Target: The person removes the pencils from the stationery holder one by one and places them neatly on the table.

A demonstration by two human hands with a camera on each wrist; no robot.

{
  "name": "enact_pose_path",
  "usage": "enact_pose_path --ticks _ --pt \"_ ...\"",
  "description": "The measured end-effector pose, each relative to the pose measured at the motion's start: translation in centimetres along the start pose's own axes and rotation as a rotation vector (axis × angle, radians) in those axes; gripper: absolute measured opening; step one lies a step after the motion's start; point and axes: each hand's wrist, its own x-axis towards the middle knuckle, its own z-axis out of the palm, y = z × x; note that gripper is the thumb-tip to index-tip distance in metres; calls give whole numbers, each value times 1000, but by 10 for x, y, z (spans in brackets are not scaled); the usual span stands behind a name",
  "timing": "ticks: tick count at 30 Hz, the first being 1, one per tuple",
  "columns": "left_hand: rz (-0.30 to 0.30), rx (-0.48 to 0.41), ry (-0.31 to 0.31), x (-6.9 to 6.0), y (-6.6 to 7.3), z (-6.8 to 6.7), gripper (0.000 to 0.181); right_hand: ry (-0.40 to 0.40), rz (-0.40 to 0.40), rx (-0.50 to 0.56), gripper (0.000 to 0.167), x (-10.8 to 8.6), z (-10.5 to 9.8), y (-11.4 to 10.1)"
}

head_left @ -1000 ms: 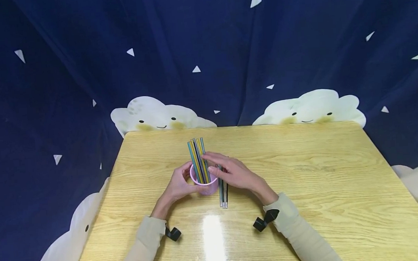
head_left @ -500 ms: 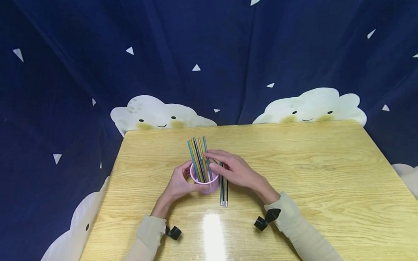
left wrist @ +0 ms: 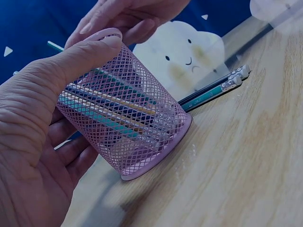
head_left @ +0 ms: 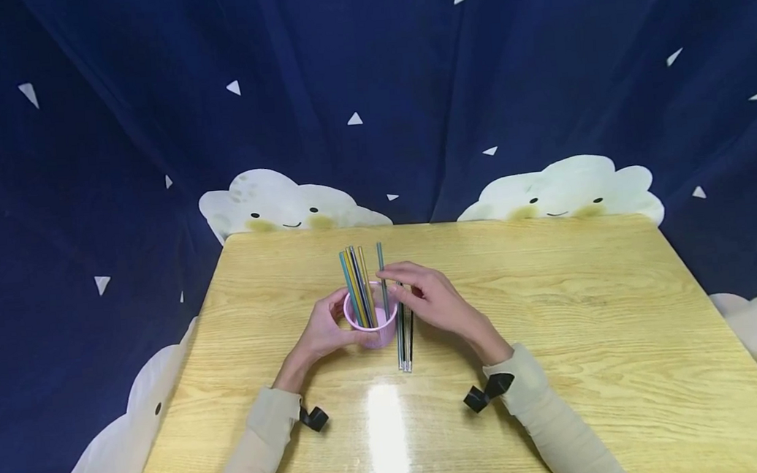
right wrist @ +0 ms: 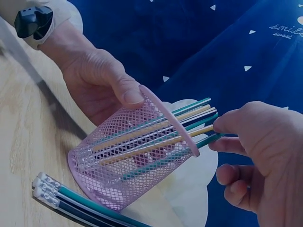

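Note:
A pink mesh pencil cup (left wrist: 142,118) stands on the table, tilted only by the camera angle in the wrist views. My left hand (head_left: 322,332) grips its side, with the thumb across the front near the rim. Inside, several pencils (head_left: 356,286) in teal, yellow and dark colours lean to the left, eraser ends down. One teal pencil (head_left: 380,255) stands apart at the cup's right side. My right hand (head_left: 439,302) pinches its upper part between thumb and index finger; the other fingers are curled (right wrist: 236,182). Several more pencils (right wrist: 52,194) lie on the table just right of the cup.
The wooden table (head_left: 590,339) spreads widely to the right and toward me. Behind it hangs a dark blue curtain (head_left: 399,66) with white triangles and clouds. Black wrist cameras (head_left: 314,419) sit at both cuffs.
My right hand has moved slightly right, and the teal pencil has shifted with it, away from the other pencils in the cup. My left hand keeps its grip on the cup.

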Motion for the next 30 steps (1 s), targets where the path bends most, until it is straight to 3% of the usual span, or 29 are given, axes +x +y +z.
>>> enact_pose_path --ticks 11,18,30 --pt "2 -12 5 3 -1 0 86 62 -29 27 35 3 -6 -8" --pt "-4 -5 3 2 0 0 85 146 -83 23 41 4 -11 -13" --pt "1 -4 2 1 0 1 85 254 -61 179 48 1 -29 -24"
